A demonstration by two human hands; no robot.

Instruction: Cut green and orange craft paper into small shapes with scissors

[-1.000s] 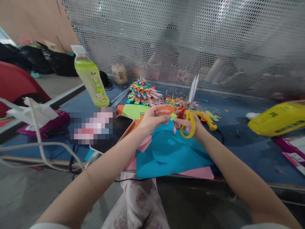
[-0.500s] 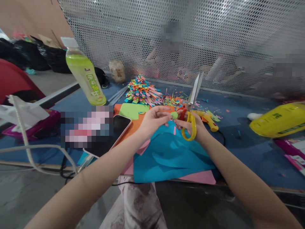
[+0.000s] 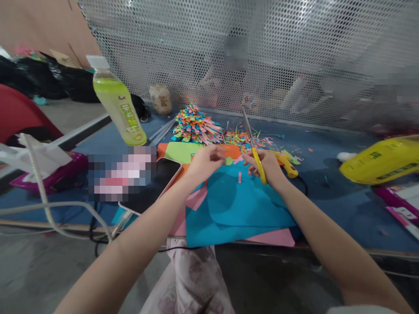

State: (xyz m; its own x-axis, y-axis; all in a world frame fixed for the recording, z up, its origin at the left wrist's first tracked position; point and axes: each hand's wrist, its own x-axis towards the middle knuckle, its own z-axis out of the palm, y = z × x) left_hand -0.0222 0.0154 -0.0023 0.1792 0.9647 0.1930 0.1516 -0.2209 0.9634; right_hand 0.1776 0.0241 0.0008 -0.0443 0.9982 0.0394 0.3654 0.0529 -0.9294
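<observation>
Over the blue paper sheets [image 3: 248, 205], my left hand [image 3: 206, 162] pinches a small light-green piece of paper [image 3: 228, 161] at its fingertips. My right hand [image 3: 269, 165] is closed around yellow-handled scissors [image 3: 259, 165], whose blade points up and away from me. The fingertips of both hands are apart, with a narrow gap between them. A tiny pink strip [image 3: 240, 177] lies on the blue sheet below. Behind my hands stands a cone-shaped tree of many-coloured paper strips [image 3: 195, 126], beside a heap of paper scraps [image 3: 244, 138].
A dark-screened phone [image 3: 157, 185] lies left of the sheets, near a tall green drink bottle [image 3: 119, 107]. To the right are a yellow glue gun [image 3: 288, 165] with a black cord and a yellow bottle [image 3: 381, 161] on its side. A perforated metal screen [image 3: 183, 39] rises behind.
My hands have moved a little apart, and the green piece has come left with my left hand. The scissors have turned so their blade leans left and they show edge-on.
</observation>
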